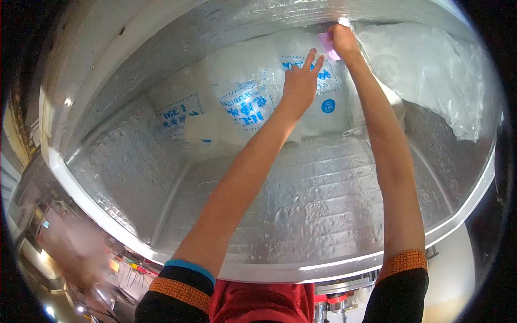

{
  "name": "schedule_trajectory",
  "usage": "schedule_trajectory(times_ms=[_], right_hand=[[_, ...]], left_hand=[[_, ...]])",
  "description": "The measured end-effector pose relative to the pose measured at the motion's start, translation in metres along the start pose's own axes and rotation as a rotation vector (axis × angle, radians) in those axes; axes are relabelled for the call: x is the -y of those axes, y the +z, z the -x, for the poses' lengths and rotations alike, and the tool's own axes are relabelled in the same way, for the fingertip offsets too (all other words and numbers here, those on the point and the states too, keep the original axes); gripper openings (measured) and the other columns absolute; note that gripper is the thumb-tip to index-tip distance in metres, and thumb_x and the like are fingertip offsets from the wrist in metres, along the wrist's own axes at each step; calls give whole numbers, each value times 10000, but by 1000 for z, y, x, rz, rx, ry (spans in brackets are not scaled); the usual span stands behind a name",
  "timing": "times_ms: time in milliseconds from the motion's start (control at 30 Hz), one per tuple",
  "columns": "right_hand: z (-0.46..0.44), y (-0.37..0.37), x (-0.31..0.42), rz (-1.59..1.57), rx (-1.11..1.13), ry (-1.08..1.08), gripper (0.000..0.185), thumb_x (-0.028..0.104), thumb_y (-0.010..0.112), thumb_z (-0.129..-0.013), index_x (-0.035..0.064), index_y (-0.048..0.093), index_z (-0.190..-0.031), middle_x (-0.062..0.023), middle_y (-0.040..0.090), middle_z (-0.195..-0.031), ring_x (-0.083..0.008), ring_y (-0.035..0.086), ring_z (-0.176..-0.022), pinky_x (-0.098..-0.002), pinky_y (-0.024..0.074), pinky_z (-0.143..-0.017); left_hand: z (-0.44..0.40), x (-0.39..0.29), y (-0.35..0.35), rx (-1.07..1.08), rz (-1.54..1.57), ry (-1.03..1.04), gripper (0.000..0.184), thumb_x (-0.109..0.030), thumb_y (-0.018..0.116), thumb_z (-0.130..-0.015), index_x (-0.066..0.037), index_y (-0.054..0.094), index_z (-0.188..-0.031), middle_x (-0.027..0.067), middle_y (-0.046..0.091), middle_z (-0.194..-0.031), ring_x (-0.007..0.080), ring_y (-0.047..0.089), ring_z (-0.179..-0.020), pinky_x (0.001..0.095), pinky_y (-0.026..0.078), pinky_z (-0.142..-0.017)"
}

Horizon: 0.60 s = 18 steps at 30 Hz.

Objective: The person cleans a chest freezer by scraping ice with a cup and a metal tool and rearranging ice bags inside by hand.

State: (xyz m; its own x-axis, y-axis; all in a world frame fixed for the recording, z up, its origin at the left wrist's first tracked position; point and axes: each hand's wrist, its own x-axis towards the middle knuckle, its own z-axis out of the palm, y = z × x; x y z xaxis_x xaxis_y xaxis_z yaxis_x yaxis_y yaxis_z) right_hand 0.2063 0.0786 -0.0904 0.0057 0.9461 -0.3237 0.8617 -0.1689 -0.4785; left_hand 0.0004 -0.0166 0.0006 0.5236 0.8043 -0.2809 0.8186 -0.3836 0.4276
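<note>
My right hand point(343, 41) is closed at the far wall of a silver-lined chest, with a thin pink sheet point(327, 46) at its fingertips. Whether the pink piece is paper or plastic I cannot tell. To the left of it, my left hand point(300, 86) reaches over a plastic ice bag point(331, 89) with its fingers spread and nothing in them. Blue print marks this bag and another ice bag point(245, 105) beside it. Part of a white bag point(389, 92) lies beneath my right forearm.
A large clear plastic bag point(431, 75) of whitish contents fills the far right corner. The chest's white rim point(301, 272) runs close in front of me. Below the rim, at the lower left, are blurred kitchen things.
</note>
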Motion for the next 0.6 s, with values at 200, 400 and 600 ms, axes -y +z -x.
schedule_trajectory(times_ms=[200,400,600], right_hand=[[-13,16,-7,122,-97,18,229,154,570,-884,127,766,-1000,-210,720,-1007,-398,696,-948,-477,556,-856],[-7,-2,-7,22,-74,-86,226,96,593,-843,68,756,-998,-216,711,-1015,-385,701,-920,-452,553,-844],[31,-26,-7,-180,-134,-347,217,-91,536,-795,-69,690,-946,-223,695,-1025,-362,707,-901,-403,577,-796]], left_hand=[[-3,-8,-2,85,91,-98,849,67,616,-742,-184,381,-1519,73,247,-1629,348,655,-898,477,549,-773],[-2,-12,-5,66,54,-108,873,75,623,-740,-185,359,-1530,64,225,-1635,360,655,-956,479,554,-815],[-5,-8,4,58,16,-79,937,64,695,-687,-196,363,-1524,82,250,-1615,363,671,-928,472,573,-792]])
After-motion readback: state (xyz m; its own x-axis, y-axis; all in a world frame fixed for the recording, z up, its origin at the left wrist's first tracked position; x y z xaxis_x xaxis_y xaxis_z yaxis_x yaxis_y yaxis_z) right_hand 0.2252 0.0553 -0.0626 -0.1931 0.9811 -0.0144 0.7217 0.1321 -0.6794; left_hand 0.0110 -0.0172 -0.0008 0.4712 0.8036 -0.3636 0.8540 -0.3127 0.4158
